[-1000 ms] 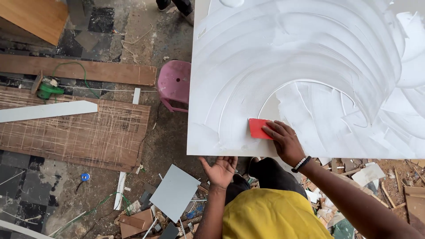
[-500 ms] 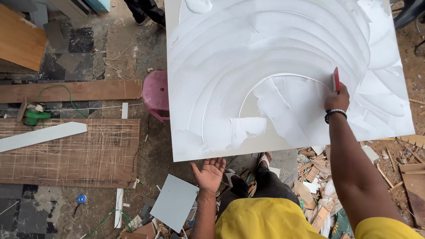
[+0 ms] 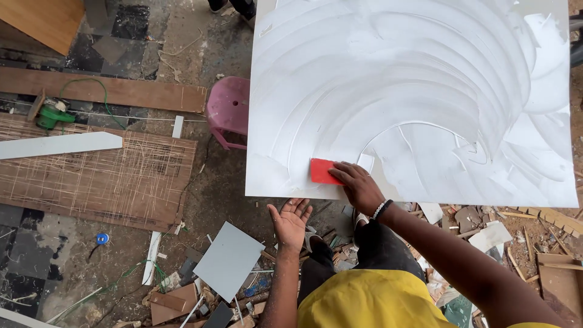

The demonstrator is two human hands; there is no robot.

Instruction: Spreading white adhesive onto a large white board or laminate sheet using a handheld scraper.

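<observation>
A large white board (image 3: 388,73) coated with a wet white layer marked by curved sweep lines fills the upper right. My right hand (image 3: 359,186) presses a flat red scraper (image 3: 322,172) onto the board near its front edge. A beaded bracelet sits on that wrist. My left hand (image 3: 290,221) is spread open, palm up, just below the board's front edge, holding nothing.
A pink plastic stool (image 3: 228,111) stands under the board's left side. A woven mat (image 3: 91,176), a long wooden plank (image 3: 103,91), a green tool (image 3: 51,115) and a grey panel (image 3: 229,260) lie on the littered floor. Someone's feet (image 3: 234,7) show at the top.
My right hand swept the red scraper along an arc from the board's left front to the right side, then came back to the front left. The left hand stayed open under the edge.
</observation>
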